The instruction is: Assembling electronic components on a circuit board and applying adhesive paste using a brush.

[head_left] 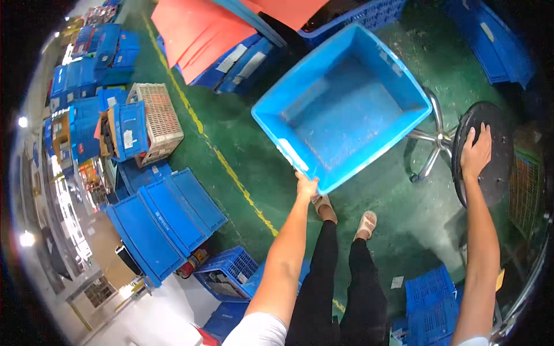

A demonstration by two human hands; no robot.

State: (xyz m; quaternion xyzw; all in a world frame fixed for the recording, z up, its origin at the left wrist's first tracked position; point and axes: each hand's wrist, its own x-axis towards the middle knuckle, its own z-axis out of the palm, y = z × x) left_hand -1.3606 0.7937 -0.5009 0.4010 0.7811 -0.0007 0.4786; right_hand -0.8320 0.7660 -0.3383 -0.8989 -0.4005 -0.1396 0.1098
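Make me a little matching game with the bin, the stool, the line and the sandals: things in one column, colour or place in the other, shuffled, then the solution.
Things
1. bin
2. stool
3. line
4. sandals

Descriptions
A. yellow, running along the green floor
B. pale, worn as a pair
C. black seat, under the right hand
D. light blue, gripped near one corner by the left hand

Pairs: 1-D, 2-C, 3-A, 4-B
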